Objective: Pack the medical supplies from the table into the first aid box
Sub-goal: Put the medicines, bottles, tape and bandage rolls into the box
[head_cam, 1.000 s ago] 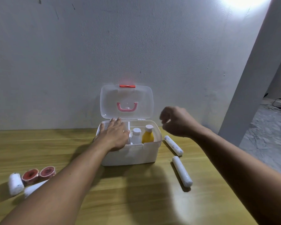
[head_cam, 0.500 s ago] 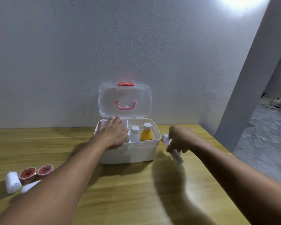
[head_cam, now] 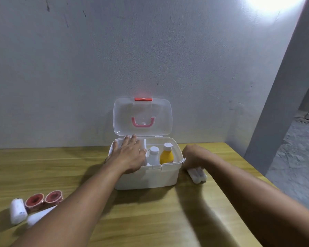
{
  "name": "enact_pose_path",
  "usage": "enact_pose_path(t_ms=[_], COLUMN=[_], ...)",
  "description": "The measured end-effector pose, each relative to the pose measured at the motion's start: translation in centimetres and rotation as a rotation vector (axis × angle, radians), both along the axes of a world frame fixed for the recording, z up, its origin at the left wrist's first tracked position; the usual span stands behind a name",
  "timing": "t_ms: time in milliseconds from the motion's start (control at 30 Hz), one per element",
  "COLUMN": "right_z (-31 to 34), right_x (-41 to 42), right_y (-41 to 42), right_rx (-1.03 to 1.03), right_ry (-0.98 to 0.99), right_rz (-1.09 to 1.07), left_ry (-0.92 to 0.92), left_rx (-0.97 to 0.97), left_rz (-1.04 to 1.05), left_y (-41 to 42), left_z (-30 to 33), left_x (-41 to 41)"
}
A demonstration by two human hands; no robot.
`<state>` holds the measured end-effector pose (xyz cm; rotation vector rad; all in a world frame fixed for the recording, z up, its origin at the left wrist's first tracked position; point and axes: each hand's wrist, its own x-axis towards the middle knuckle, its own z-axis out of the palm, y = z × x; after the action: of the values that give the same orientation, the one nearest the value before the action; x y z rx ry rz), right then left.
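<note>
Your right hand (head_cam: 193, 157), grip closed over two white rolls (head_cam: 197, 175) lying lengthwise toward lower right, sits just right of the first aid box (head_cam: 150, 177).

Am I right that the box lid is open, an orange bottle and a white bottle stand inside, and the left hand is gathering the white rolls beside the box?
Nearly. The head view shows the right hand on the white rolls beside the box; the left hand rests on the box. The lid is open, and the orange bottle and white bottle stand inside.
</note>
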<state>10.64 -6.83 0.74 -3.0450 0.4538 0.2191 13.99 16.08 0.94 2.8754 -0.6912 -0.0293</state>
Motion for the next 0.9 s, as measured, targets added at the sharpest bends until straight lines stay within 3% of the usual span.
enact_pose_path(t_ms=[100, 233, 333, 400, 900], right_z=[1.1, 4.2, 6.2, 6.7, 1.3], right_x=[-0.9, -3.2, -5.2, -6.1, -7.1], right_y=[-0.4, 0.0, 1.8, 3.4, 6.2], right_rx=[0.043, 0.176, 0.263, 0.293, 0.132], right_ry=[-0.206, -0.690, -1.030, -1.135, -0.984], right_rz=[-0.049, -0.107, -0.056, 0.028, 0.278], left_ry=[-0.007, -0.010, -0.006, -0.003, -0.007], left_rx=[0.000, 0.003, 0.008, 0.009, 0.010], left_rz=[0.001, 0.002, 0.005, 0.007, 0.003], left_y=[0.0, 0.0, -0.1, -0.1, -0.1], left_z=[0.0, 0.1, 0.1, 0.1, 0.3], left_x=[0.0, -0.2, -0.2, -0.1, -0.1])
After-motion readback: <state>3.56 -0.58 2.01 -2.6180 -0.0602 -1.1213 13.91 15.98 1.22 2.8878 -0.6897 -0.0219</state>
